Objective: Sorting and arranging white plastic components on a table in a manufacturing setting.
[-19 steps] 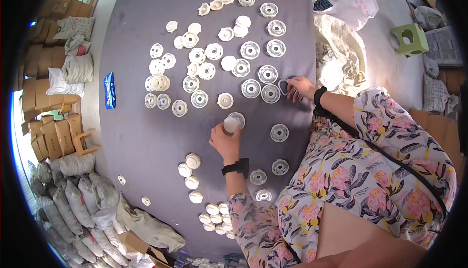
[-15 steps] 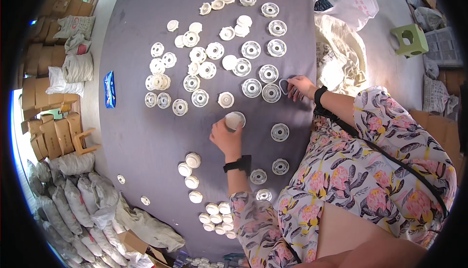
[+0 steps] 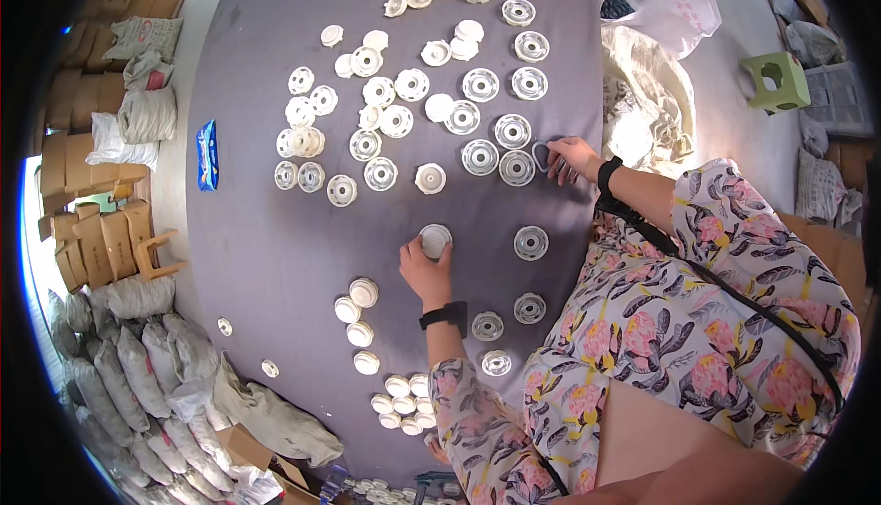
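Note:
My left hand [image 3: 426,272] has its fingers curled round a round white cap [image 3: 435,240], low over the middle of the dark tabletop or on it; I cannot tell which. At the table's near right edge, my right hand [image 3: 573,160] pinches a thin grey ring [image 3: 541,156]. Just left of that ring lies a silver-and-white round disc [image 3: 517,168] with a hole in its centre. Similar discs run in a column beyond it, and a single disc [image 3: 530,242] lies nearer me. A ribbed white cap [image 3: 429,178] sits beyond my left hand.
Stacked white caps [image 3: 361,334] and a tight cluster [image 3: 404,404] stand on the dark table [image 3: 275,257]. A blue packet [image 3: 208,156] lies at the left edge. Fingers [image 3: 436,450] show near the cluster. A woven sack [image 3: 642,101] and green stool [image 3: 776,80] are right.
My left hand has shifted slightly down and left with the white cap. My right hand still holds the ring near the discs. The whole view has moved a little.

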Tool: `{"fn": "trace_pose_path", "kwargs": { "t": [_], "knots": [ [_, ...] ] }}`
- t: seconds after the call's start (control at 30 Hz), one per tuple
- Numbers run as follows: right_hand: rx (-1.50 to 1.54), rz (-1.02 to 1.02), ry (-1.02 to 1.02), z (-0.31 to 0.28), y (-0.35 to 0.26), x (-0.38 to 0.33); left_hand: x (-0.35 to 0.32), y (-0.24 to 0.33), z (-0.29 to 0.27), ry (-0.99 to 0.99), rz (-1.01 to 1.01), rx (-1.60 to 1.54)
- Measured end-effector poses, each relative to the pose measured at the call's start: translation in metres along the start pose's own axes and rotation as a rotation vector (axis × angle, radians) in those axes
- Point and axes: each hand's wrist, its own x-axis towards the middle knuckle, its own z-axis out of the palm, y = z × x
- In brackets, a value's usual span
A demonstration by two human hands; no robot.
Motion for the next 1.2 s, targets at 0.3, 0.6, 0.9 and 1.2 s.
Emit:
{"fn": "trace_pose_path", "kwargs": {
  "t": [0.3,0.6,0.9,1.2],
  "knots": [
    [0.038,-0.014,-0.005,0.003,0.003,-0.007,-0.044,-0.103,-0.043,0.063,-0.278,0.225],
    [0.044,-0.015,-0.001,0.001,0.001,-0.01,0.045,0.004,-0.018,0.091,0.2,-0.043],
    [0.043,0.0,-0.016,0.007,0.0,-0.011,0.09,0.031,0.017,-0.076,0.128,-0.275],
    [0.104,-0.002,-0.024,0.0,0.013,-0.002,0.135,-0.015,-0.012,-0.216,-0.511,-0.867]
  ]
}}
